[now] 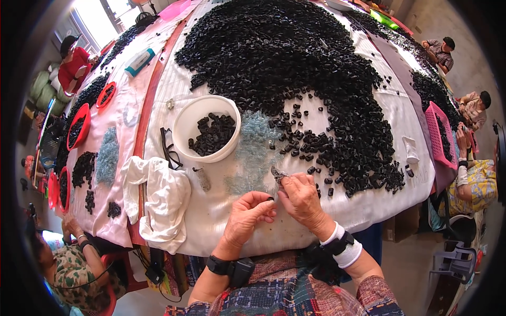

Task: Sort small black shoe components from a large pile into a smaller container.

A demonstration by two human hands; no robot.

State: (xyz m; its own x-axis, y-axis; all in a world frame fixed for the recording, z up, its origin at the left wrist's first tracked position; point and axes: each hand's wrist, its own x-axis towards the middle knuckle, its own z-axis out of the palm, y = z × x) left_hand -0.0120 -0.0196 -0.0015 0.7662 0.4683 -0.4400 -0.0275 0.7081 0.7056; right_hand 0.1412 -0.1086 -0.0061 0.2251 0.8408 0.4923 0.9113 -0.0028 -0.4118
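My left hand [246, 218] is closed in a pinch on a small black piece [270, 199] near the table's front edge. Just beside it, my right hand [303, 200] grips a small grey object with a dark tip [278, 173]; its exact kind is too small to make out. Beyond my hands lies a loose heap of pale blue, clear little pieces [253, 150]. To the right of it, small black cylindrical parts [311, 142] spread out from a huge pile [269, 52]. A white bowl [179, 118] partly filled with black parts stands to the left of the clear heap.
Left of my hands are a crumpled white cloth [163, 200], dark-framed glasses [168, 150] and a grey bundle [202, 179]. A white tube [410, 150] and a pink basket [440, 134] stand at the right. Several people sit around the cloth-covered tables, with red baskets [79, 126] on the left.
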